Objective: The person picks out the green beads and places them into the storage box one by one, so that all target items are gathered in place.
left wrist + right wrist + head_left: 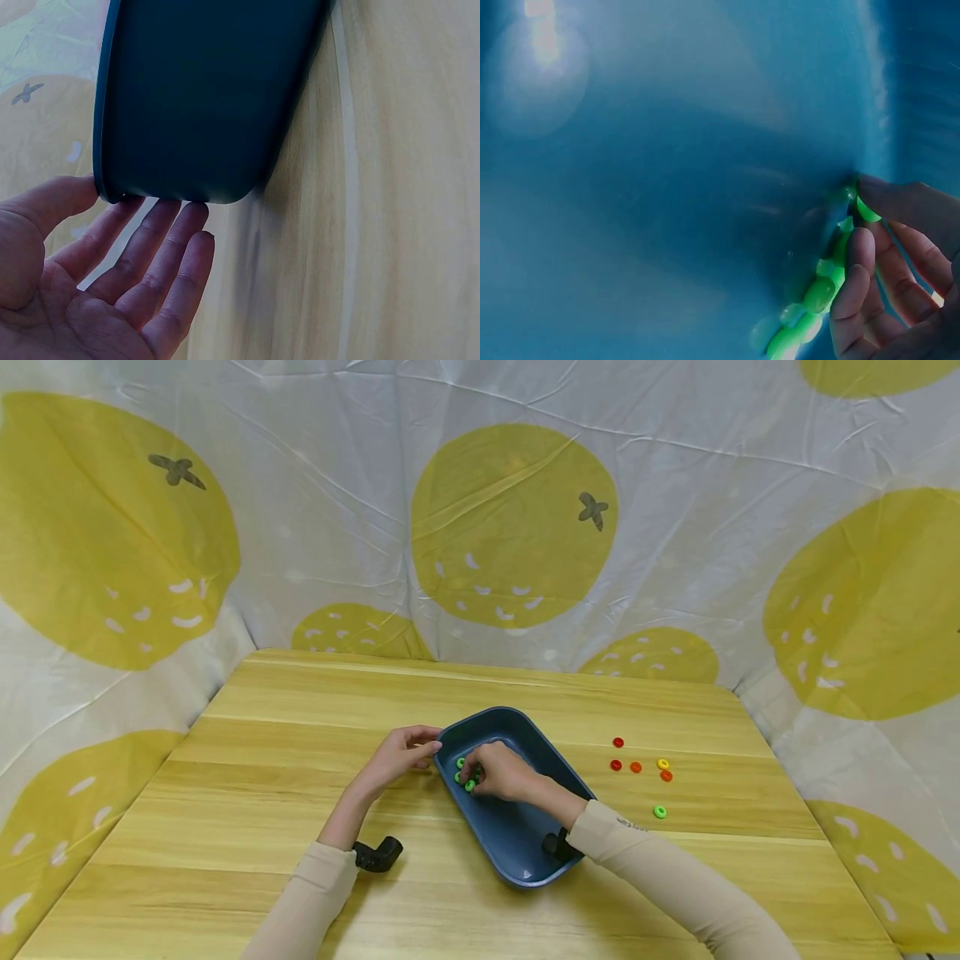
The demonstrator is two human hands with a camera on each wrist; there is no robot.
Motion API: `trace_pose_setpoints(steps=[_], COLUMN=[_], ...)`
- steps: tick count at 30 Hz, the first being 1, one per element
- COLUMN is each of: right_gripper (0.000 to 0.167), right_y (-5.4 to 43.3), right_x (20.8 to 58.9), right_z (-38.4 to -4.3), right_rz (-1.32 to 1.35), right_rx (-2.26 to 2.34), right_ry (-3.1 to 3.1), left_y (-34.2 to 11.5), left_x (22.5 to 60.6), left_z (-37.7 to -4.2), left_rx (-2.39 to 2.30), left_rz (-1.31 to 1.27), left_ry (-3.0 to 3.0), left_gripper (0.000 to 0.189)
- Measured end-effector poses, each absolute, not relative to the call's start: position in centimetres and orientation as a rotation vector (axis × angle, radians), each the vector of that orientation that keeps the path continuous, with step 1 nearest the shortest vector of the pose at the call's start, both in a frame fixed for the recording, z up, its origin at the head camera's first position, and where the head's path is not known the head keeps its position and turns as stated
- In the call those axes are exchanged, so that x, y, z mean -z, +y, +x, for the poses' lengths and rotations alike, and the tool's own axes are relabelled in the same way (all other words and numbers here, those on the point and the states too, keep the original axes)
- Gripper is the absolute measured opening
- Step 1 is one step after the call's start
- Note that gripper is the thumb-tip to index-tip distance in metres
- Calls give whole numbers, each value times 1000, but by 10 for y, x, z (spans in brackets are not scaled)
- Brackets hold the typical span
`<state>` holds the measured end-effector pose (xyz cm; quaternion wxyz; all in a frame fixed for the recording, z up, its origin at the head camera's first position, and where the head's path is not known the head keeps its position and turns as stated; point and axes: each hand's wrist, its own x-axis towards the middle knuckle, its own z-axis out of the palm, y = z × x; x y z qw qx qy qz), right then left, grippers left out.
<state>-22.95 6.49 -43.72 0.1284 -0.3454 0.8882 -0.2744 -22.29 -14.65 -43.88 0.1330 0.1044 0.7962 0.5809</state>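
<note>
A dark blue rectangular basin stands at a slant on the table. Several small green rings lie inside it near the left end wall. Reaching into the basin, my right hand has its thumb and fingertips around a green ring close to the wall, with more green rings in a row beside the fingers. Outside the left end, my left hand touches the basin; in the left wrist view its thumb tip meets the rim and the extended fingertips rest against the outer wall.
Right of the basin on the wooden table lie two red rings, two orange rings, a yellow ring and one green ring. A cloth printed with yellow fruit hangs behind and at the sides.
</note>
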Motion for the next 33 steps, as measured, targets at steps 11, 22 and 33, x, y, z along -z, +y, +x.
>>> trace_pose_setpoints(steps=[11,22,33], right_gripper=[17,12,14], right_y=[68,70,79], right_x=[426,418,405], right_z=[-229,-233,-238], right_rz=[-993,-967,-972], right_rx=[792,925,1116], right_ry=[2602,2592,2537], left_y=[-147,-147,-146], left_x=[438,439,437], left_z=[-222,-222,-220], left_rx=[-1705,-1690,-1685], left_rz=[311,310,305], left_ry=[2294,2298,2304], left_gripper=[41,41,40])
